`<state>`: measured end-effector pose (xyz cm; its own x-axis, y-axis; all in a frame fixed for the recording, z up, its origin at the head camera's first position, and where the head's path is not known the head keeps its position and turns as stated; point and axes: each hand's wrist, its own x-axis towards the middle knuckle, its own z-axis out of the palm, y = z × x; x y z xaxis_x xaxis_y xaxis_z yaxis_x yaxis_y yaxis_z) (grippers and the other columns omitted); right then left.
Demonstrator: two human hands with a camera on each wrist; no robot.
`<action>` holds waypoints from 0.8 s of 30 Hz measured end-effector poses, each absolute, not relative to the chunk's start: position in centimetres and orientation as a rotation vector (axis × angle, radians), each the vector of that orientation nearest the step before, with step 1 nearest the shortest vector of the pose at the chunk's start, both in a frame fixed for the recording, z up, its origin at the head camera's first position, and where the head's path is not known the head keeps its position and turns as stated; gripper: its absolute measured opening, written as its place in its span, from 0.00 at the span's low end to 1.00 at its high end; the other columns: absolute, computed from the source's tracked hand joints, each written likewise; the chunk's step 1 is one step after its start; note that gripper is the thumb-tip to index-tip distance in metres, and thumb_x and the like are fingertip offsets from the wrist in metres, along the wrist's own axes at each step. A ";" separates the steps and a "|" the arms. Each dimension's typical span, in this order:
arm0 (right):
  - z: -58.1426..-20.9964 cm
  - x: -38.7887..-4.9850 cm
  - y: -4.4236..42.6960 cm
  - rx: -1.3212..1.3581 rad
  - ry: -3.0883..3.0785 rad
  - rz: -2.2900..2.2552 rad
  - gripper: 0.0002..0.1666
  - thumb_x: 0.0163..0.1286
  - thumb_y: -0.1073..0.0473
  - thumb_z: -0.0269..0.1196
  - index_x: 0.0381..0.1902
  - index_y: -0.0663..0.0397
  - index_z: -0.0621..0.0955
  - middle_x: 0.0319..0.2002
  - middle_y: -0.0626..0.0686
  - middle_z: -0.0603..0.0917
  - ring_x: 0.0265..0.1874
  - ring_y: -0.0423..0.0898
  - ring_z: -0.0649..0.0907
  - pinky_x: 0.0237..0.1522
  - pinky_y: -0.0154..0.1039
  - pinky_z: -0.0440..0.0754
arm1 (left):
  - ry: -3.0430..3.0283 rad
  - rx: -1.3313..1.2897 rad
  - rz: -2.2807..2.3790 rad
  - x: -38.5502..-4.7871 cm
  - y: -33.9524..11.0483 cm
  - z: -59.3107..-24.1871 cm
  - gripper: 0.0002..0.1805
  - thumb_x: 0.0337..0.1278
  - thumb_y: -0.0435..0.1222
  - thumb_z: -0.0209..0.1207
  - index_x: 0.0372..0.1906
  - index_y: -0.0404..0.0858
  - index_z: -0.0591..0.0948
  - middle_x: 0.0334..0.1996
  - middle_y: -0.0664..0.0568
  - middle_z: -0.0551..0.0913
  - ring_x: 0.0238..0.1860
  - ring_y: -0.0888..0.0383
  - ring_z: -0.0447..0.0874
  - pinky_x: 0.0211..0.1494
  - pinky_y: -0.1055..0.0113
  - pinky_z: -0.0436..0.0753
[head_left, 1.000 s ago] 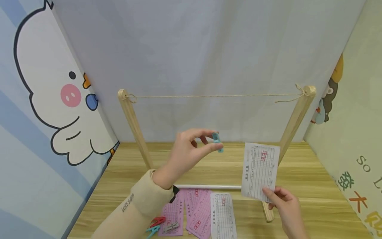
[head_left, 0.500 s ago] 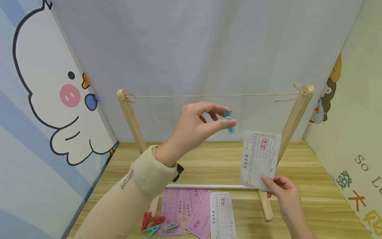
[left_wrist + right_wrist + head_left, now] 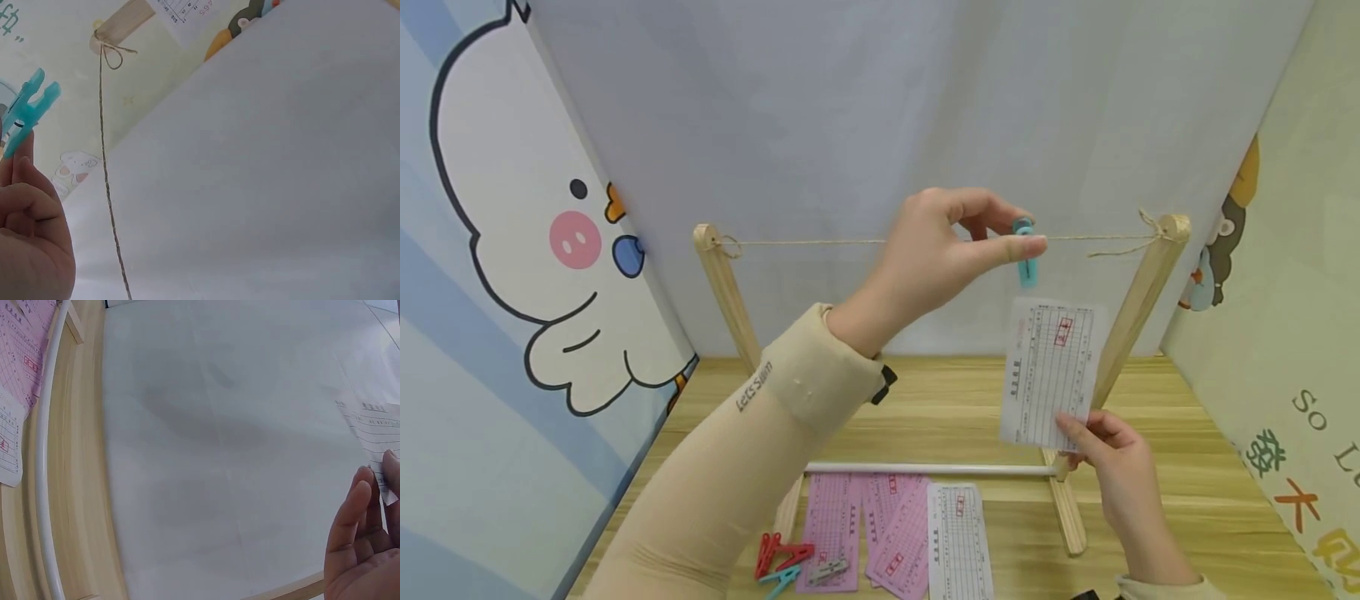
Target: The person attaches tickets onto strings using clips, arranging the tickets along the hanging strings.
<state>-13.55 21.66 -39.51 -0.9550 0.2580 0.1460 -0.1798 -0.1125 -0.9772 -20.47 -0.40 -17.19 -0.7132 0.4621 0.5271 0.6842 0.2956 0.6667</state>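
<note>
Between thumb and fingers my left hand (image 3: 936, 250) pinches a light-blue clothespin (image 3: 1027, 265), raised to about the height of the twine (image 3: 820, 242) in the head view. In the left wrist view the clothespin (image 3: 28, 112) has its jaws parted, apart from the twine (image 3: 107, 181). Lower and to the right, my right hand (image 3: 1116, 467) grips a white printed slip (image 3: 1052, 375) by its bottom right corner. The slip stands upright, its top edge just below the clothespin. In the right wrist view, thumb and fingers hold the slip (image 3: 378, 434) at its lower end.
Two wooden posts (image 3: 727, 292) carry the twine, with a white rod (image 3: 925, 469) low between them. Pink slips (image 3: 831, 525) and another white slip (image 3: 958, 542) lie on the wooden table (image 3: 1210, 500). Red clothespins (image 3: 775, 554), a blue one (image 3: 782, 579) and a grey one (image 3: 829, 571) lie at front left.
My left hand has risen and moved right with the clothespin, from above the table up to the twine. My right hand has lifted the white slip a little higher.
</note>
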 end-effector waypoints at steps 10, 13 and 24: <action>-38.5 -14.7 22.1 -0.027 -1.813 2.168 0.16 0.67 0.72 0.62 0.28 0.47 0.87 0.24 0.42 0.87 0.17 0.37 0.80 0.22 0.29 0.78 | -2.304 -1.044 -1.463 -22.4 1.5 -15.3 0.12 0.55 0.42 0.70 0.40 0.39 0.89 0.35 0.56 0.89 0.23 0.61 0.71 0.27 0.74 0.66; -38.2 -14.9 22.1 0.001 -1.792 2.186 0.16 0.68 0.72 0.62 0.28 0.47 0.88 0.24 0.43 0.88 0.17 0.38 0.80 0.21 0.30 0.78 | -2.326 -0.989 -1.484 -23.0 2.1 -14.9 0.12 0.55 0.42 0.71 0.41 0.39 0.89 0.40 0.56 0.89 0.26 0.62 0.73 0.29 0.74 0.69; -37.7 -15.6 22.5 0.038 -1.678 2.188 0.17 0.66 0.76 0.61 0.28 0.50 0.89 0.26 0.44 0.89 0.19 0.37 0.83 0.21 0.30 0.79 | -2.460 -0.897 -1.370 -24.1 4.3 -15.3 0.16 0.59 0.49 0.67 0.48 0.47 0.89 0.48 0.63 0.87 0.32 0.66 0.75 0.28 0.76 0.68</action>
<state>-15.63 22.46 -37.66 -0.9269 0.2809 0.2491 -0.3134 -0.2134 -0.9253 -24.09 4.35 -15.33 -0.8002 0.4150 0.4330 0.5866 0.3916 0.7089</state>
